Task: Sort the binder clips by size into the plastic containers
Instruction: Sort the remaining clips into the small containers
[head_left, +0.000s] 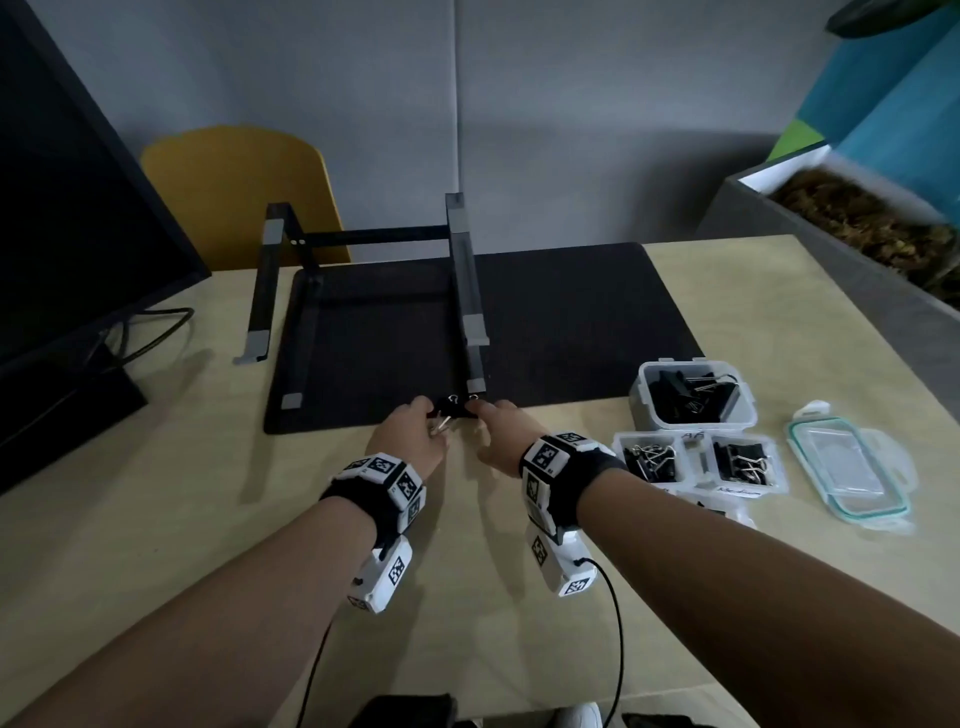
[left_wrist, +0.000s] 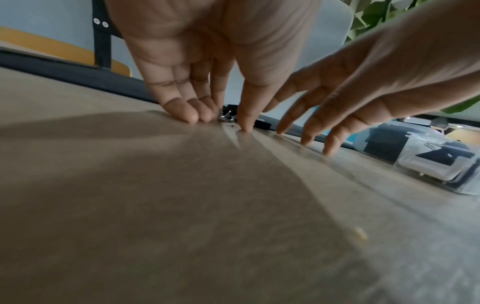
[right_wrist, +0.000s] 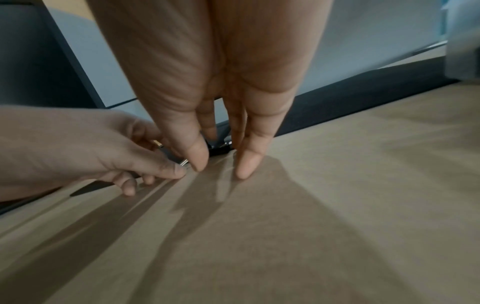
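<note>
Two small black binder clips (head_left: 453, 405) lie at the near edge of the black mat (head_left: 571, 322). My left hand (head_left: 434, 422) pinches the silver wire handles of one clip (left_wrist: 226, 117) between thumb and fingers. My right hand (head_left: 475, 415) reaches down with straight fingers. Its thumb and fingertips touch the table on either side of the other clip (right_wrist: 218, 149). Sorted clips fill a large clear tub (head_left: 691, 397) and two small clear containers (head_left: 649, 460) to the right.
An open lid (head_left: 852, 470) lies right of the containers. A black laptop stand (head_left: 363, 244) sits on the mat, close behind the clips. A monitor (head_left: 78, 218) with cables stands at the left. A planter box (head_left: 857, 228) borders the table's right side.
</note>
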